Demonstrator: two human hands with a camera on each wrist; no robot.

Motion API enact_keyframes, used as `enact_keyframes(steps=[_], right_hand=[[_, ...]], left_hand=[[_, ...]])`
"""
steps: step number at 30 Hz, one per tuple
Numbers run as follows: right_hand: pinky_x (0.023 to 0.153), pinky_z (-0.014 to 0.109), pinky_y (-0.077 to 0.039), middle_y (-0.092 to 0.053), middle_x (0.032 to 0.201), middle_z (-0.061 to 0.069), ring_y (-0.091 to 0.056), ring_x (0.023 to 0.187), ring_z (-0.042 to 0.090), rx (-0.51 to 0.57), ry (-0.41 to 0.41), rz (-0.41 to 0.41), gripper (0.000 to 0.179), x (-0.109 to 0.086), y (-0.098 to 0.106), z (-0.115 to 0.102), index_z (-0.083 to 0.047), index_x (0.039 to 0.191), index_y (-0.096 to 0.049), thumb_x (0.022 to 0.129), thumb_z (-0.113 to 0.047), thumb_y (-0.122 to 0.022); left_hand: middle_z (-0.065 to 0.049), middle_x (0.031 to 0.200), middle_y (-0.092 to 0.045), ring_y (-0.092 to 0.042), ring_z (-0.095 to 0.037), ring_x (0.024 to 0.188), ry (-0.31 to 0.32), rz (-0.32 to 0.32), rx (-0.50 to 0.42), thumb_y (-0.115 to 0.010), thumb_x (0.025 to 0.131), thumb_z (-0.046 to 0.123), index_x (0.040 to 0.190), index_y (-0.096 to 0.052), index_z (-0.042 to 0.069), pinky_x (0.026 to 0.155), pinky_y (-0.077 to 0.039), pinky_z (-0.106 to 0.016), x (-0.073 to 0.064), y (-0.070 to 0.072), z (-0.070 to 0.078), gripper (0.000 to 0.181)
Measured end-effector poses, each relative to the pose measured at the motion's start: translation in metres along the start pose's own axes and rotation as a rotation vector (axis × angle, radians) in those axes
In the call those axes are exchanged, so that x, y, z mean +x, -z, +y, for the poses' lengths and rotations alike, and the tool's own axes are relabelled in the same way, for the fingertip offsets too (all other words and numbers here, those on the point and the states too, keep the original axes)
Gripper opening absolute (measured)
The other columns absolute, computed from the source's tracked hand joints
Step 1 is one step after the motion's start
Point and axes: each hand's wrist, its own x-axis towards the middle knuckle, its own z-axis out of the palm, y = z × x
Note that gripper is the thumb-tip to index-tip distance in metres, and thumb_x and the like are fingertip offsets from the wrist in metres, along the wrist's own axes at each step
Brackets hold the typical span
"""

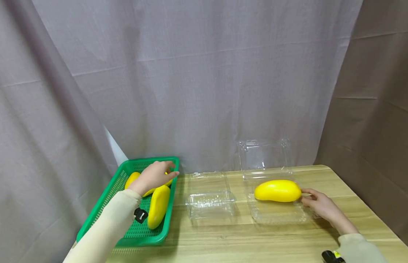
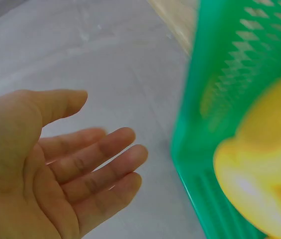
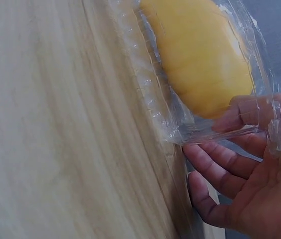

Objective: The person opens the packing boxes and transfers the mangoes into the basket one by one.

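Observation:
My left hand (image 1: pixel 156 176) hovers over the far end of a green basket (image 1: pixel 172 215), palm bare and fingers loosely spread in the left wrist view. Yellow mangoes (image 1: pixel 159 206) lie in the basket below it. On the right, a single mango (image 1: pixel 278 190) lies in an opened clear plastic clamshell box (image 1: pixel 278 218), whose lid stands up behind. My right hand (image 1: pixel 324 208) grips the right side wall of that box. One digit is seen through the plastic close to the mango's end, while the other fingers (image 3: pixel 220 167) curl outside against the wall.
A second clear clamshell box (image 1: pixel 210 206) stands open between the basket and the first box. All stand on a wooden table (image 1: pixel 230 246), with its right edge beyond my right hand. A grey curtain (image 1: pixel 197 91) hangs behind.

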Motion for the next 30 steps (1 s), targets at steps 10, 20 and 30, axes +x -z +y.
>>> enact_keyframes(steps=[10,20,30], right_hand=[[0.057,0.032,-0.050,-0.056,0.125,0.039,-0.059,0.082,0.022,-0.023,0.002,0.006,0.058,0.005,-0.006,-0.004,0.013,0.146,-0.036,0.103,-0.020,-0.057],[0.056,0.031,-0.049,-0.057,0.126,0.038,-0.059,0.083,0.022,-0.024,-0.014,0.011,0.059,0.007,-0.006,-0.004,0.013,0.147,-0.034,0.103,-0.021,-0.055],[0.061,0.032,-0.050,-0.055,0.129,0.038,-0.059,0.089,0.023,-0.050,-0.022,0.007,0.059,0.008,-0.005,-0.002,0.013,0.147,-0.034,0.104,-0.023,-0.054]], left_hand=[[-0.011,0.115,-0.071,-0.070,-0.020,0.092,-0.096,0.042,-0.118,-0.062,0.101,0.033,0.144,-0.050,0.004,0.084,-0.056,-0.040,0.028,-0.017,0.049,0.054],[-0.017,0.136,-0.060,-0.061,-0.032,0.120,-0.235,0.091,-0.116,-0.062,0.100,0.034,0.144,-0.048,0.000,0.102,-0.048,-0.045,0.056,-0.041,0.099,0.057],[-0.010,0.142,-0.057,-0.054,-0.025,0.130,-0.315,0.082,-0.097,-0.063,0.099,0.035,0.144,-0.051,0.004,0.109,-0.042,-0.036,0.077,-0.059,0.156,0.056]])
